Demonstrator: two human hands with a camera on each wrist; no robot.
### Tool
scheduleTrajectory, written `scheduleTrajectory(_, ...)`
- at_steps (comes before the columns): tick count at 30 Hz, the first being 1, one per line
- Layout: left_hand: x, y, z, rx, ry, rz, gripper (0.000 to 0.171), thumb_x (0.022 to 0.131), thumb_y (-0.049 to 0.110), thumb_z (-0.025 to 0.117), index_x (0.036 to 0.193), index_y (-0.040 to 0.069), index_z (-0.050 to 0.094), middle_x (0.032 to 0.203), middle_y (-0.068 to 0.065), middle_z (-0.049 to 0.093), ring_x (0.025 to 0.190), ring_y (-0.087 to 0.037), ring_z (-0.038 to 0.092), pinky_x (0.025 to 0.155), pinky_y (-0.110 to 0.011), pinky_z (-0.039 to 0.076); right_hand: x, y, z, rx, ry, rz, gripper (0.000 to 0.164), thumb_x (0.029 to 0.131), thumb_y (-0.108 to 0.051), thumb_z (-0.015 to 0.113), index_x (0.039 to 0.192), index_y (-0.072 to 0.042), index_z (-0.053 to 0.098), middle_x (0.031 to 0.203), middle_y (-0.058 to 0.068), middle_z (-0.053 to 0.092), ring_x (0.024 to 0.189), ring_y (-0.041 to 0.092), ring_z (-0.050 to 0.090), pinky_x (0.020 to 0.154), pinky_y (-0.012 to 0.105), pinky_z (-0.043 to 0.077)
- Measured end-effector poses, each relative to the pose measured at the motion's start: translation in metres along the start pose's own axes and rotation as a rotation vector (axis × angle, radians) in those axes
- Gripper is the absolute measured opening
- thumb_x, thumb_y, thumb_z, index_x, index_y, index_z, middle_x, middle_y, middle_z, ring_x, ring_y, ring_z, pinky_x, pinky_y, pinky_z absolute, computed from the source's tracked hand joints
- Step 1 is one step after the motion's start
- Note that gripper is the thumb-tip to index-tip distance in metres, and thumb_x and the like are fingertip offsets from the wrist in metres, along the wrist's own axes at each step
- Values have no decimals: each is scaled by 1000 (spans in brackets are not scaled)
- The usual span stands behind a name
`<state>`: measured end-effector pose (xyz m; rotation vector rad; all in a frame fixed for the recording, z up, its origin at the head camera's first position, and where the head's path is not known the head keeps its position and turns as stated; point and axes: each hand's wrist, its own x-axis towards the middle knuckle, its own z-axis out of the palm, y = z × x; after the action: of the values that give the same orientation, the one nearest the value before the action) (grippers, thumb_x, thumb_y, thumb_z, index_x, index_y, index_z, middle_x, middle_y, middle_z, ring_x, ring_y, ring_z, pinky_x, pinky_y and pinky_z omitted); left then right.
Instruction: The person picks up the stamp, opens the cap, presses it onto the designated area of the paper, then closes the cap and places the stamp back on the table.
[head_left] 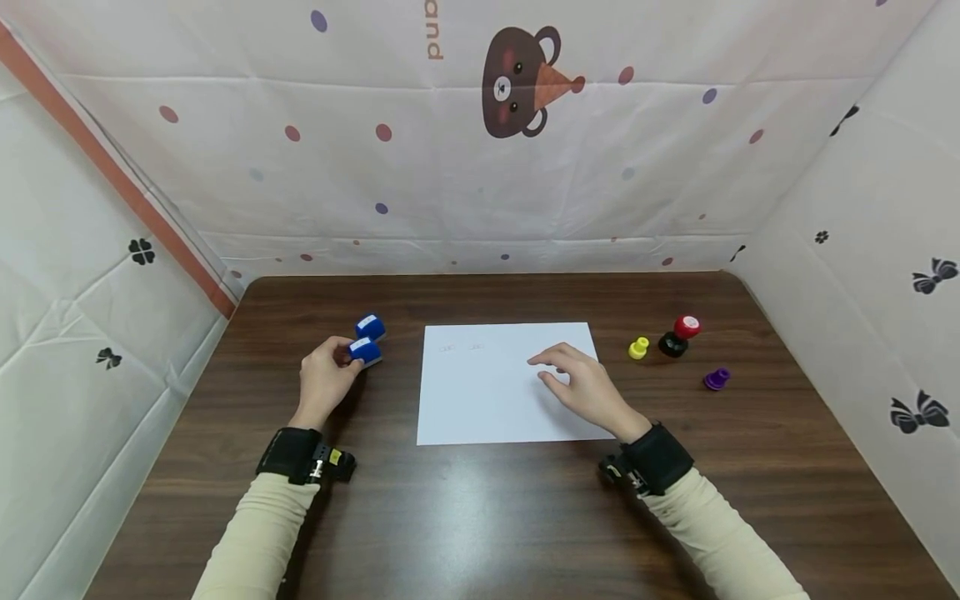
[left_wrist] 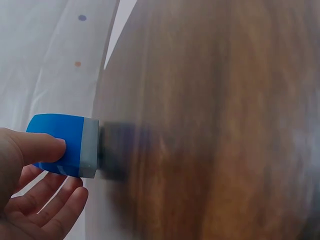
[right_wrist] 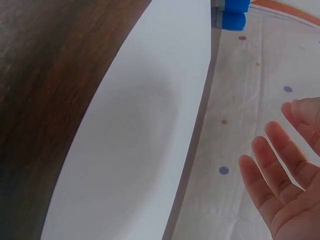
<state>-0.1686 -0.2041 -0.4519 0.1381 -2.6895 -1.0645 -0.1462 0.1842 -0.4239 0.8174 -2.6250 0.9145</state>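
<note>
My left hand [head_left: 322,382] pinches a blue stamp [head_left: 365,352] with a pale base between thumb and fingers, on the left of the table. In the left wrist view the thumb lies along the side of this stamp [left_wrist: 70,131]; whether its base touches the wood I cannot tell. Just behind it stands a second blue stamp [head_left: 371,326]. A white sheet of paper [head_left: 472,400] lies in the middle, with two faint marks near its upper left. Over its right part hovers my right hand [head_left: 588,390], fingers relaxed, holding nothing.
Right of the paper stand a small yellow stamp-like piece [head_left: 638,348], a red-topped black piece [head_left: 678,337] and a small purple piece [head_left: 717,379]. The brown wooden table [head_left: 450,517] is bordered by white patterned sheets [head_left: 450,183] at the back and sides.
</note>
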Motion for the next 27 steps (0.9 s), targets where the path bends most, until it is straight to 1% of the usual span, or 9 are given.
scheduleTrajectory(4, 1, -3, -1, 9, -9, -16, 29, 80, 8, 67, 107, 0, 60, 95, -20, 65, 82, -29, 62, 69, -41, 51, -2, 1, 0, 7, -1, 4, 22, 84, -10, 66, 105, -17, 67, 101, -3, 63, 92, 12, 60, 74, 31, 54)
scheduleTrajectory(8, 2, -3, -1, 10, -15, -14, 29, 80, 8, 67, 107, 0, 60, 95, -20, 65, 83, -29, 61, 70, -41, 51, -3, 2, 0, 14, 2, 3, 22, 84, -10, 66, 105, -16, 67, 100, -3, 63, 91, 13, 60, 73, 33, 54)
scheduleTrajectory(17, 2, -2, -1, -6, -33, -11, 33, 80, 6, 68, 111, 2, 58, 96, -19, 64, 85, -30, 61, 72, -42, 51, -5, 6, -4, 6, 6, 5, 22, 83, -9, 67, 105, -15, 67, 100, -1, 64, 90, 19, 63, 73, 32, 55)
scheduleTrajectory(21, 0, 1, -6, -23, -21, -9, 34, 81, 7, 67, 113, 3, 58, 101, -19, 62, 88, -30, 61, 74, -44, 52, -8, 10, -8, -8, 22, 4, 23, 82, -8, 68, 104, -13, 67, 99, 1, 64, 87, 17, 63, 72, 31, 55)
scheduleTrajectory(24, -1, 6, -13, -41, -8, 4, 33, 82, 8, 67, 113, 3, 58, 104, -18, 62, 91, -31, 61, 76, -45, 53, -10, 14, -12, -24, 37, 9, 24, 81, -7, 69, 104, -12, 67, 99, 2, 65, 86, 18, 63, 71, 32, 55)
scheduleTrajectory(27, -2, 10, -20, -57, 10, 18, 32, 82, 8, 66, 113, 3, 58, 105, -17, 61, 94, -30, 60, 78, -45, 52, -12, 19, -17, -43, 51, 22, 25, 79, -5, 70, 104, -10, 67, 99, 5, 64, 84, 21, 63, 70, 36, 55)
